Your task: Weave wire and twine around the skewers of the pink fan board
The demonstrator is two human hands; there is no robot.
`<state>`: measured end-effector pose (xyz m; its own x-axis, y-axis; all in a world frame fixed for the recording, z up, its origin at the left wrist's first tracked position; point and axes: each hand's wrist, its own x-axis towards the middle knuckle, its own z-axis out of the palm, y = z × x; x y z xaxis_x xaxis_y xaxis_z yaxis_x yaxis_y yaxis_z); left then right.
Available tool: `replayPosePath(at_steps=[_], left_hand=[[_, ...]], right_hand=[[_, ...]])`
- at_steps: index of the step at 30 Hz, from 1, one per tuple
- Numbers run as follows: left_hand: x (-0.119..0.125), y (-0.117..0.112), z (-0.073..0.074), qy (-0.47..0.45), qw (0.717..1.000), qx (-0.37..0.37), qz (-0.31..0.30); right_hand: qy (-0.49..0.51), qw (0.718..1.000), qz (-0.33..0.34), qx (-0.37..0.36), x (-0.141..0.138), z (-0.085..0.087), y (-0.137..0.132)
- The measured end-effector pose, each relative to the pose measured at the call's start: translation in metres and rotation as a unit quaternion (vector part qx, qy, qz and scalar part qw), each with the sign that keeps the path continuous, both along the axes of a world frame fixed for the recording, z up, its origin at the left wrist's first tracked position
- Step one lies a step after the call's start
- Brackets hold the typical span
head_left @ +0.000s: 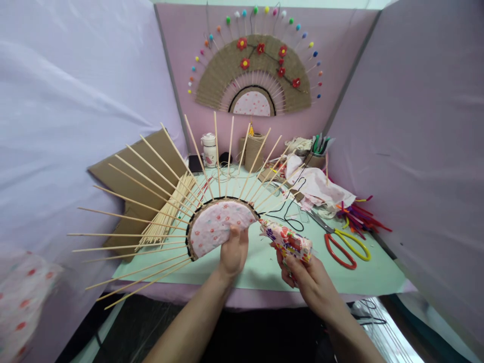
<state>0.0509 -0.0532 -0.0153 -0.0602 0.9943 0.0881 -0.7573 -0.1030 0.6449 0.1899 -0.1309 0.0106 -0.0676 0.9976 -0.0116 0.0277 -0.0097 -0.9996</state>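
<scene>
**Fan frame and glue gun held above the table**

Our left hand (233,252) grips the fan frame (217,224) by its pink base, fingers closed on it, above the table (260,262). Our right hand (302,275) is wrapped around the glue gun (287,240), just right of the frame. Scissors (346,244) lie farther right.

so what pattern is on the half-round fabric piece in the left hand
Pale pink with small red flower prints on the fabric piece, edged in dark cord; the left hand holds it, head view.

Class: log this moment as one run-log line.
left hand: holds fan frame | right hand: grips patterned glue gun, nozzle at frame edge | scissors: on table
</scene>
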Motion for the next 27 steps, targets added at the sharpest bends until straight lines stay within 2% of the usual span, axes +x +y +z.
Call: replayPosePath(at_steps=[5, 10, 13, 15, 18, 22, 24, 27], left_hand=[[0.001, -0.002, 0.001, -0.014, 0.999, 0.031, -0.01], [-0.001, -0.003, 0.005, -0.032, 0.999, 0.024, -0.016], [-0.006, 0.0, 0.013, -0.053, 0.997, 0.039, -0.029], [-0.01, 0.002, 0.02, -0.065, 0.996, 0.038, -0.04], [-0.016, 0.006, 0.028, -0.085, 0.995, 0.015, -0.056], [-0.015, 0.006, 0.033, -0.107, 0.991, -0.024, -0.079], [-0.012, 0.005, 0.035, -0.118, 0.988, -0.045, -0.09], [-0.007, 0.002, 0.039, -0.141, 0.982, -0.072, -0.103]], right_hand=[[-0.003, 1.0, -0.012, -0.003, 0.001, -0.01, 0.003], [0.002, 0.999, 0.034, 0.016, 0.001, -0.014, 0.001], [-0.045, 0.997, -0.002, 0.062, 0.012, -0.008, -0.001], [-0.128, 0.986, -0.046, 0.097, 0.027, -0.003, 0.002], [-0.306, 0.938, -0.097, 0.134, 0.054, -0.004, 0.012], [-0.523, 0.834, -0.148, 0.096, 0.085, -0.03, 0.028], [-0.582, 0.796, -0.159, 0.052, 0.093, -0.047, 0.032], [-0.625, 0.769, -0.131, 0.016, 0.097, -0.058, 0.034]])
